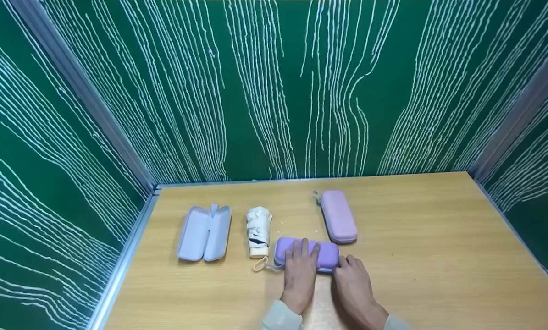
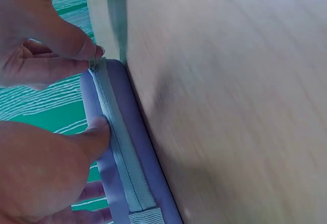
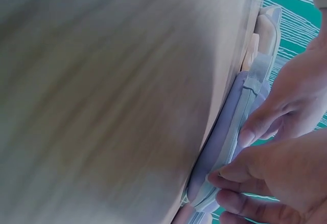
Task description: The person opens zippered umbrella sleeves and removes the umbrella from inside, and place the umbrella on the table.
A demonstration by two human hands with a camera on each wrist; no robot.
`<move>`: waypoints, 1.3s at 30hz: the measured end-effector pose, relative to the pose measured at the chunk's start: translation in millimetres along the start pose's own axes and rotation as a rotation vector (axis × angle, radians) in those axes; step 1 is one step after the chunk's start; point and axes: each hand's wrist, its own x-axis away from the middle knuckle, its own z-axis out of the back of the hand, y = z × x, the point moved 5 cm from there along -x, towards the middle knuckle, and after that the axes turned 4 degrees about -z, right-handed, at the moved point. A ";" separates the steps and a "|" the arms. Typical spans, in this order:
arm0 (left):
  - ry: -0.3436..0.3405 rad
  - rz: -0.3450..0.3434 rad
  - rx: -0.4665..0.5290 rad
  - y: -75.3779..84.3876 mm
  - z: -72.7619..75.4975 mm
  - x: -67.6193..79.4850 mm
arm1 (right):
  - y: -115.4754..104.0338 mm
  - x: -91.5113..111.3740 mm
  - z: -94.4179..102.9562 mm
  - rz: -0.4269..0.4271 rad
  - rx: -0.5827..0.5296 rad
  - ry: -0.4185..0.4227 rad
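Note:
A purple zip-up hard case (image 1: 327, 253) lies lengthwise near the front of the table, its zipper side facing me. My left hand (image 1: 300, 275) holds it from above, fingers over the top; in the left wrist view the thumb presses beside the grey zipper (image 2: 122, 144). At the case's right end my right hand (image 1: 354, 279) pinches the zipper pull (image 2: 92, 64) between thumb and forefinger. Along the stretch in the left wrist view, the zipper teeth look closed. A grey strap loop (image 1: 261, 264) sticks out from the left end.
A folded cream umbrella (image 1: 258, 229) lies just left of the purple case. Farther left, a grey-blue case (image 1: 205, 233) lies spread open. Behind on the right is a closed pink case (image 1: 339, 215). Green walls with white lines (image 1: 264, 91) enclose the wooden table (image 1: 439, 256).

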 end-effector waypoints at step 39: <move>0.003 -0.104 0.235 -23.1 6.2 3.3 | -3.0 0.6 -0.3 -0.051 0.028 -0.117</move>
